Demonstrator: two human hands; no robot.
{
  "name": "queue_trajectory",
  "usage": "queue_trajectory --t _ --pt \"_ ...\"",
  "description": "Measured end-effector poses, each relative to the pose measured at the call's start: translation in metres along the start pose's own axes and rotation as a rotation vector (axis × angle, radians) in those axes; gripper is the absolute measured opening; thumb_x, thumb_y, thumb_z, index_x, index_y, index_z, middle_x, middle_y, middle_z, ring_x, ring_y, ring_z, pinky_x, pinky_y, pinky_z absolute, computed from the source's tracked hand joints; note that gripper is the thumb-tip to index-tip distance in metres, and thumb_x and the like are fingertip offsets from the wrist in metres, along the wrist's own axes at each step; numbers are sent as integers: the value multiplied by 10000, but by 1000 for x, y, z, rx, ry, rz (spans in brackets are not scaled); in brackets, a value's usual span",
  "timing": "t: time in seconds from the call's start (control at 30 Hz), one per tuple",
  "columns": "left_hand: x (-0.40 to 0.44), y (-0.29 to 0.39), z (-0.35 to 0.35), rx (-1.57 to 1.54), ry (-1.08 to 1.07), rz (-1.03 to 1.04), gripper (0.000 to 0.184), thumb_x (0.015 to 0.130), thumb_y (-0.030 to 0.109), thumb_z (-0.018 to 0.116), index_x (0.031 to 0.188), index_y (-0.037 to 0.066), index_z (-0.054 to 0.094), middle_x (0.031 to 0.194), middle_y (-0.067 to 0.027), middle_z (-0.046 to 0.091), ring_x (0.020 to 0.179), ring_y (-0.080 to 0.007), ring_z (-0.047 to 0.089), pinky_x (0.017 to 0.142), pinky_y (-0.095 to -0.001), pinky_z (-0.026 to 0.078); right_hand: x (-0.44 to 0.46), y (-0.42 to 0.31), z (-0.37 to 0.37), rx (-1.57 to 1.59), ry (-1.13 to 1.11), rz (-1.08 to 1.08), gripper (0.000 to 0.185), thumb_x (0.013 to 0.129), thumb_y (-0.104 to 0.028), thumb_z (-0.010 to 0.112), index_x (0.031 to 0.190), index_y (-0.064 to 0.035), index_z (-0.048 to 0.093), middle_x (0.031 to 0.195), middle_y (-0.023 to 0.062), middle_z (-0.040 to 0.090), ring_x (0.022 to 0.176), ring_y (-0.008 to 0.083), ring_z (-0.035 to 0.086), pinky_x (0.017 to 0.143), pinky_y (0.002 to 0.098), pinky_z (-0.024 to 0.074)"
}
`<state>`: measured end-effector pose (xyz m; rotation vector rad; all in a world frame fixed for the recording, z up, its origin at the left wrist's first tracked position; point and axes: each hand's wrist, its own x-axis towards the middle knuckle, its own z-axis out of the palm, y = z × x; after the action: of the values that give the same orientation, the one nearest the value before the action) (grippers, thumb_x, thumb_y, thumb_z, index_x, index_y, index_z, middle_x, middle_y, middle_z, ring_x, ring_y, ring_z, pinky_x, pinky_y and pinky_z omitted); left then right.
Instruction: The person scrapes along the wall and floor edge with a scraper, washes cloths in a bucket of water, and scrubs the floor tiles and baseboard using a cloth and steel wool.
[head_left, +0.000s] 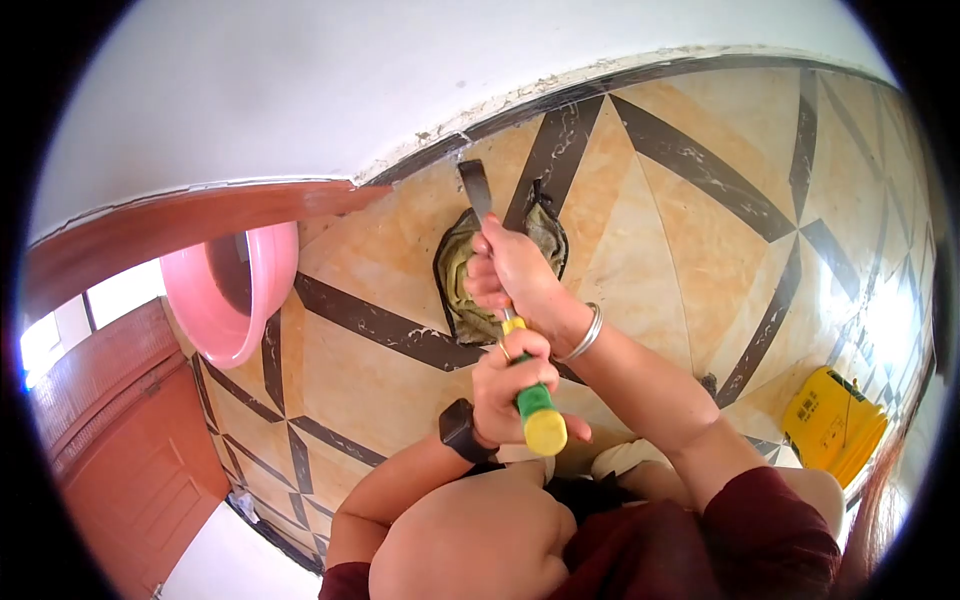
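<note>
Nearest to the view, 2 bent knees and dark red clothing [655, 545] are seen. The green and yellow handle [540, 412] of 1 scraper is gripped by the left hand [508, 388], its fingers curled closed and its wrist circled by a black watch [463, 430]. Farther along the same scraper, the shaft is enclosed by the right hand [512, 272], also closed, with silvery bangles [590, 335] worn at the wrist. The scraper is held above the tiled floor [640, 260], its dark flat blade [474, 185] pointed away from the body, toward the foot of the wall. Beneath the right hand, a crumpled olive cloth [458, 270] edged in black is spread on the tiles. To the right, well apart from the hands, a yellow bucket [835, 425] is placed; to the left, a pink basin [277, 275] is seen beside a reddish-brown board [250, 205]. Beyond the blade, the white wall [300, 90] is bordered by a dark strip [520, 112]; whether the strip is touched by the blade cannot be told.
</note>
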<state>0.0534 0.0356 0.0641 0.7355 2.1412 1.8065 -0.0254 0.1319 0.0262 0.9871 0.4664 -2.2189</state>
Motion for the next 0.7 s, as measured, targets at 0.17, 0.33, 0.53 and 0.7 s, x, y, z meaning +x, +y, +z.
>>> queue_trajectory --t 0.17,0.33,0.53,0.7 --pt "25 -49 -8 1 177 33 284 789 236 627 637 52 474 767 -64 471 557 -134 476 511 -250 353 65 -15 5 -37 160 -194 366 939 -315 333 623 -133 306 494 -34 228 367 100 211 311 263 157" --pt "0 -25 3 -106 192 92 284 832 276 593 693 39 520 782 -64 409 478 -118 479 461 -222 339 71 -3 -6 -276 155 -375 380 940 -317 345 608 -138 304 486 -31 240 362 104 237 322 262 185" --pt "13 -37 8 -342 393 -174 225 723 144 670 616 45 498 798 -56 444 615 -139 473 561 -252 377 77 -15 0 -449 268 -438 376 942 -295 358 607 -125 342 475 -13 316 347 127 305 328 284 233" --pt "12 -24 13 -396 215 90 259 821 141 609 625 4 509 813 -60 395 512 -145 490 431 -219 352 69 -17 -10 -682 175 -528 392 941 -285 364 591 -109 355 472 2 331 353 133 329 326 291 242"
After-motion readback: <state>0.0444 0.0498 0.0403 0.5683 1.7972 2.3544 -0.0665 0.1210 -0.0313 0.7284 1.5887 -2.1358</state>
